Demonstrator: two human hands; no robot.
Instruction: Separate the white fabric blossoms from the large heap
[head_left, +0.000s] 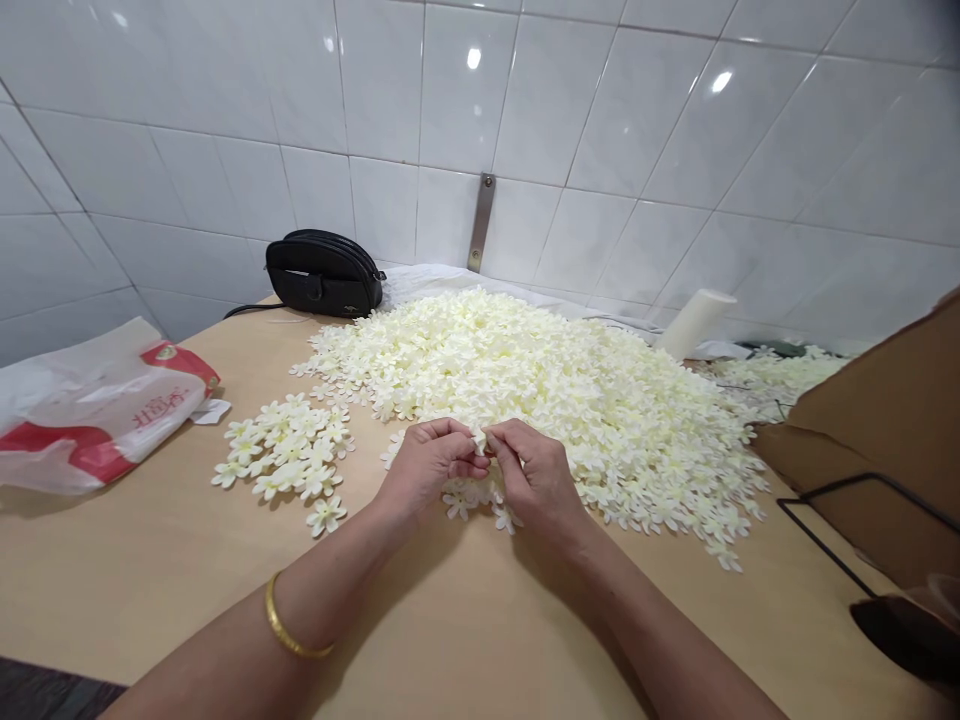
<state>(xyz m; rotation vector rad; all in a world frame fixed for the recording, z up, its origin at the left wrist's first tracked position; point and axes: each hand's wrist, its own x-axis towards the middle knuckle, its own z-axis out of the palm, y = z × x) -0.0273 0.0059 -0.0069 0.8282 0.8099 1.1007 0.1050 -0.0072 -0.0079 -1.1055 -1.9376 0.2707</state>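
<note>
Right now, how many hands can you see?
2: the left hand and the right hand, both in front of the big flower heap, meeting at a small pale flower piece. I see no others.

Hands: 2, one left hand, one right hand. Gold bangle: 1. Artificial flower piles: 2; big pile too many to count, small pile overlapping, no exact count, well over 10. Black zip bag: 1. Plastic shopping bag: 1. White cylinder: 1. Wall bracket: 1, screws 2. Black wire frame: 1. Table: 1.
</note>
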